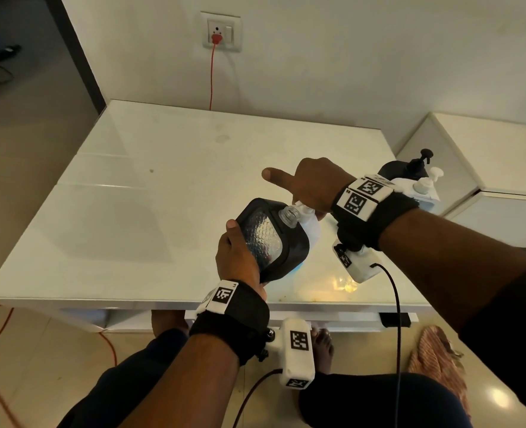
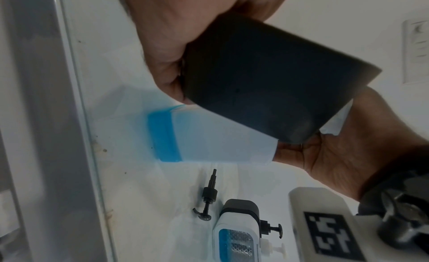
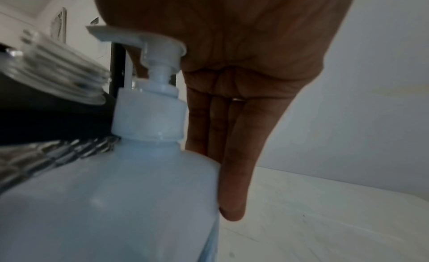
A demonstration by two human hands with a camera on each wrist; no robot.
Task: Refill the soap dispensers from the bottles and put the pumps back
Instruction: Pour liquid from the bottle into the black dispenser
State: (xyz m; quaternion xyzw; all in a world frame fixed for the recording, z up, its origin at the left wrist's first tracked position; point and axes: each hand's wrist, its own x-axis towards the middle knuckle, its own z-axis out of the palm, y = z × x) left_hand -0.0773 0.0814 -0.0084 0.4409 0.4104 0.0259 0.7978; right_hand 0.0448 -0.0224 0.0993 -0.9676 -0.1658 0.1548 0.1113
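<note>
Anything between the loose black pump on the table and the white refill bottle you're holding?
Nothing: in the left wrist view, only bare table separates the loose black pump from the white refill bottle.

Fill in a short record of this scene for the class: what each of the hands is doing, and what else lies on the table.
left hand: grips the black dispenser, tilted, its pump off and neck open
right hand: on the pump of the white bottle, forefinger stretched out
white bottle: a thin band of blue soap at its base
table: a loose black pump; another dispenser with blue soap inside
</note>
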